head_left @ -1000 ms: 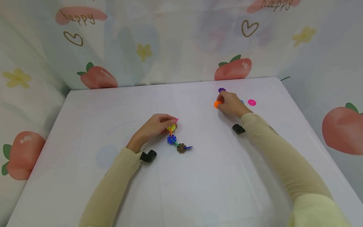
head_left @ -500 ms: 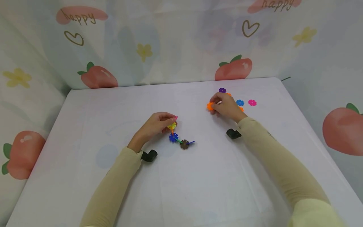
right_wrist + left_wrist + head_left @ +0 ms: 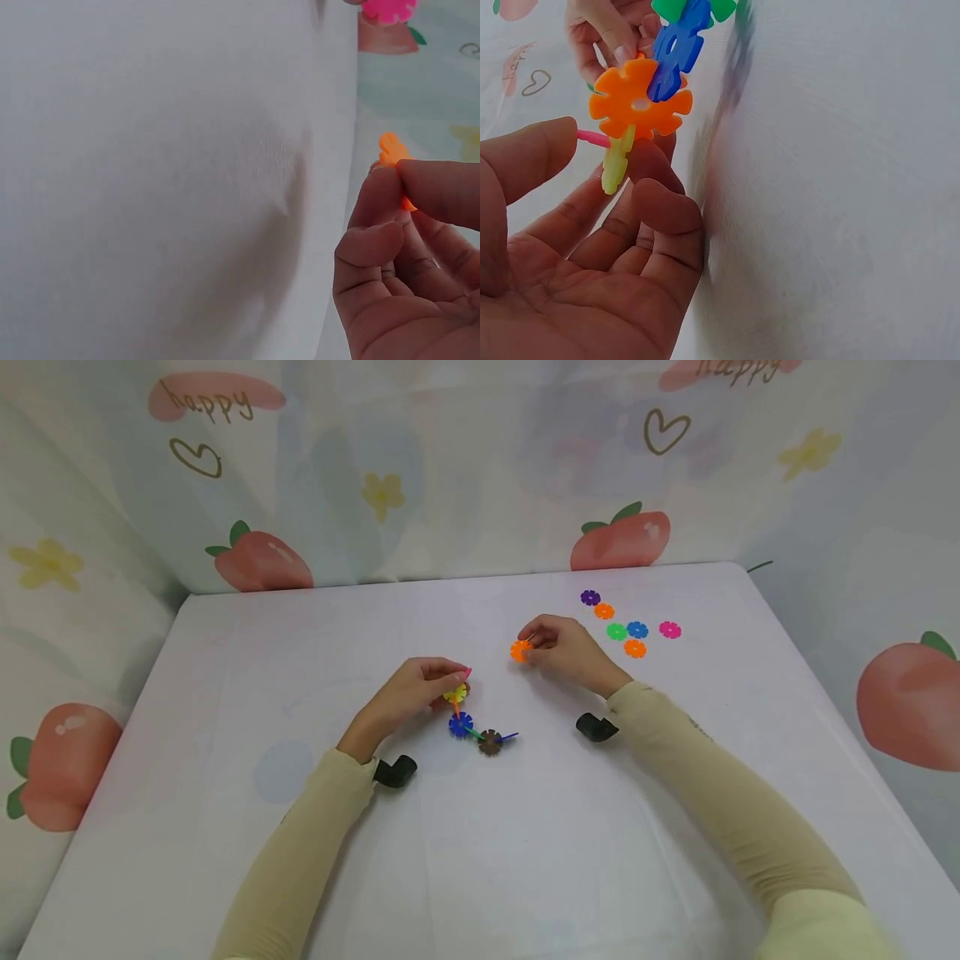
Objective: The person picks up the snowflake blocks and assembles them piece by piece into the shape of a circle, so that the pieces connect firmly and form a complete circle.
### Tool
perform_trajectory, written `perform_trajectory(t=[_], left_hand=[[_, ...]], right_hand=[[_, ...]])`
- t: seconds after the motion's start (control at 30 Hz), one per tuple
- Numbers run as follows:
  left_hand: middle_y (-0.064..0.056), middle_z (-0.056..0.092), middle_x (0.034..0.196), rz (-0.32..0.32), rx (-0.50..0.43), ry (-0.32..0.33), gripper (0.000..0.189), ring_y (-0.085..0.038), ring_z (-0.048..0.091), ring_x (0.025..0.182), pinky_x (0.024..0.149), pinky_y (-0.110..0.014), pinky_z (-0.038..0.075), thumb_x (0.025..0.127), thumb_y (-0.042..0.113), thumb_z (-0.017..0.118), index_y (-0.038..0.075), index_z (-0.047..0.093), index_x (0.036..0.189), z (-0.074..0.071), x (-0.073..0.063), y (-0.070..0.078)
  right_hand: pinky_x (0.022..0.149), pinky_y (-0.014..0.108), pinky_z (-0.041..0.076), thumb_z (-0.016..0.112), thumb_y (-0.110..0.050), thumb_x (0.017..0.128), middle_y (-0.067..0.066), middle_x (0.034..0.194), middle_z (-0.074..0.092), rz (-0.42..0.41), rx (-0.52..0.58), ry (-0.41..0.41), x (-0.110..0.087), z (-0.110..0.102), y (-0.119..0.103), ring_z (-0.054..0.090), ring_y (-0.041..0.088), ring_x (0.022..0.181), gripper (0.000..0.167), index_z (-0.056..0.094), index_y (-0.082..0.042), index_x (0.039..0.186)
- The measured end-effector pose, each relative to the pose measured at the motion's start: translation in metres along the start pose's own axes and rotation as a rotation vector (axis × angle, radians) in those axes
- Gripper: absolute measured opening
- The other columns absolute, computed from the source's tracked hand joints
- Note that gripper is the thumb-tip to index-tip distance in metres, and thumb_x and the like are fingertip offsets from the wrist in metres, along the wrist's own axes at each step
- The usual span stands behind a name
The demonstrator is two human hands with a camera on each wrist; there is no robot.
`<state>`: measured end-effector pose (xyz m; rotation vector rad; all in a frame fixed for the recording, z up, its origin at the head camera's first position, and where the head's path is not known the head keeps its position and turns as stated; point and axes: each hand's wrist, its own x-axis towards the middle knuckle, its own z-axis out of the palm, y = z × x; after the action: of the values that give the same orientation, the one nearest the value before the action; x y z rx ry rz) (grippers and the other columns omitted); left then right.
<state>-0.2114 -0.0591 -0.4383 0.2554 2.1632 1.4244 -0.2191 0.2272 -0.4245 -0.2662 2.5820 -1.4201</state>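
Observation:
My left hand (image 3: 411, 695) grips one end of a chain of slotted plastic snowflake discs, above the middle of the table. Its thumb lies against a pink disc (image 3: 594, 138), seen edge-on in the left wrist view, joined to a yellow disc (image 3: 615, 169). Beyond these come an orange disc (image 3: 626, 105), a blue disc (image 3: 461, 725), a green one, a brown disc (image 3: 491, 742) and a dark blue disc (image 3: 509, 737) at the free end. To the right, apart from the chain, my right hand (image 3: 576, 653) pinches a single orange snowflake disc (image 3: 390, 148) between thumb and finger.
Several loose discs lie at the back right of the white table (image 3: 570, 860): purple (image 3: 590, 598), orange (image 3: 604, 612), green (image 3: 617, 632), blue (image 3: 637, 629), pink (image 3: 670, 630) and another orange (image 3: 635, 648). A patterned curtain (image 3: 465, 468) stands behind the table.
My right hand has moved left and toward me with the orange disc, away from the loose discs, uncovering them. The left hand stays nearly still; the chain's free end has swung slightly up and right.

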Motion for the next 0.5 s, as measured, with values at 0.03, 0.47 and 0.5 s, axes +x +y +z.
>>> perform_trajectory(t=[0.03, 0.47, 0.5], left_hand=[[-0.007, 0.071, 0.112, 0.000, 0.001, 0.000, 0.034, -0.023, 0.058, 0.087, 0.075, -0.030, 0.049, 0.109, 0.032, 0.066, 0.012, 0.071, 0.137, 0.000, 0.000, 0.000], [-0.007, 0.071, 0.112, 0.017, -0.002, -0.014, 0.035, -0.024, 0.058, 0.088, 0.076, -0.030, 0.049, 0.110, 0.030, 0.065, 0.011, 0.071, 0.138, -0.002, 0.001, 0.000], [-0.007, 0.071, 0.112, 0.020, -0.002, -0.015, 0.035, -0.023, 0.058, 0.087, 0.076, -0.030, 0.049, 0.110, 0.030, 0.065, 0.011, 0.071, 0.138, -0.002, 0.001, 0.000]], right_hand=[[0.087, 0.026, 0.054, 0.068, 0.001, 0.099, 0.016, 0.113, 0.068, 0.000, 0.007, -0.005, 0.000, 0.002, -0.001, 0.063, 0.030, 0.104, 0.025, 0.069, 0.001, 0.124], [0.071, 0.031, 0.059, 0.061, 0.004, 0.103, 0.020, 0.104, 0.066, -0.034, 0.162, -0.098, -0.002, 0.024, -0.014, 0.071, 0.035, 0.082, 0.022, 0.071, 0.003, 0.122], [0.071, 0.031, 0.059, 0.061, 0.005, 0.103, 0.020, 0.104, 0.067, -0.047, 0.163, -0.104, -0.002, 0.026, -0.015, 0.071, 0.035, 0.082, 0.022, 0.071, 0.003, 0.122]])
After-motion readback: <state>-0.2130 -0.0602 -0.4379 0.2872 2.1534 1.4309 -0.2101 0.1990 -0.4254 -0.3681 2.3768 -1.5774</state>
